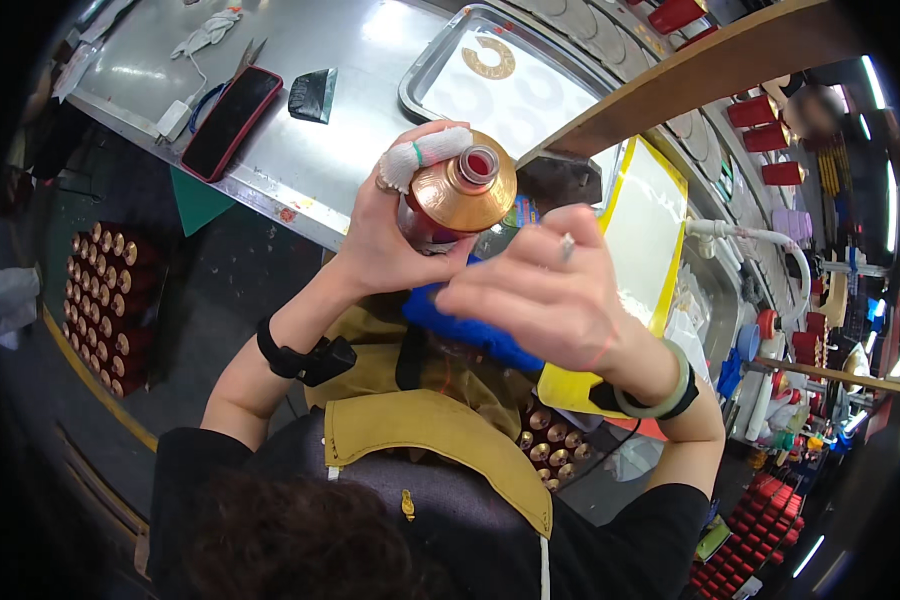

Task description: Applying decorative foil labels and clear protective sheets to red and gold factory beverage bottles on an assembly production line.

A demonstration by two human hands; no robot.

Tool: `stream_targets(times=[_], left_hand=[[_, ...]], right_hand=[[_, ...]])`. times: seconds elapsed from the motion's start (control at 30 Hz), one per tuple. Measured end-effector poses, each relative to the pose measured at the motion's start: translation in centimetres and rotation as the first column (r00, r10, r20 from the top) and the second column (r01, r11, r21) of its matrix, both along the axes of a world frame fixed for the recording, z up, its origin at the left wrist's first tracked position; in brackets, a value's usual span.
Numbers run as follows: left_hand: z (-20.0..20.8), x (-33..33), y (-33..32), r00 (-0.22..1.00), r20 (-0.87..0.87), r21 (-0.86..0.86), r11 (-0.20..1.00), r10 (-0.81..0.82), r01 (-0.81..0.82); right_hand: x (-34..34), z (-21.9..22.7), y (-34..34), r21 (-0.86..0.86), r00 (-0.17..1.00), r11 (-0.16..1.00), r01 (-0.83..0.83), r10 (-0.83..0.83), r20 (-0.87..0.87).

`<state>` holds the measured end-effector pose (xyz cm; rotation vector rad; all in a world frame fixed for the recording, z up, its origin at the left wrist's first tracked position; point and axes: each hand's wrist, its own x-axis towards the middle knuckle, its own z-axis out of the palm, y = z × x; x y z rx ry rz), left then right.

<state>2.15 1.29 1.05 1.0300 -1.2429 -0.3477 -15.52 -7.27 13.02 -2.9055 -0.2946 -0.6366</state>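
My left hand (378,215) is wrapped round a bottle (450,195) with a gold shoulder, dark red body and uncapped neck. The bottle's mouth tilts up toward me. A white knitted finger cover with a green band (425,155) is on a finger of this hand, lying along the gold shoulder. Just right of the bottle, my right hand (550,285) is closed with curled fingers, slightly blurred. What those fingers hold, if anything, is hidden. A blue cloth (470,335) shows below the right hand, over my lap; whether the hand grips it I cannot tell.
On the metal table (370,85) lie a phone (232,123), scissors (250,57) and a metal tray (410,90) holding a gold ring-shaped piece (487,58). A wooden bar (670,75) crosses at right, above a yellow-edged white board (645,215). Gold-topped bottles (105,300) stand at lower left.
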Motion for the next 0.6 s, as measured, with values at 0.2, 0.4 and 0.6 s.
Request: stream_targets(times=[0.2, 0.4, 0.6], left_hand=[[0.4, -0.9, -0.4, 0.997, -0.034, 0.011, 0.997, 0.071, -0.070], [0.8, -0.3, -0.5, 0.986, 0.059, 0.023, 0.988, 0.153, -0.155], [1.6, 1.0, 0.1, 0.987, 0.161, 0.067, 0.997, 0.025, -0.037]], right_hand=[[0.9, 0.2, -1.5, 0.008, 0.983, 0.995, 0.098, -0.098, 0.158], [0.2, 0.9, -1.5, -0.026, 0.988, 0.996, 0.083, -0.079, 0.133], [0.1, -0.2, 0.0, 0.038, 0.996, 0.999, -0.020, 0.016, 0.093]])
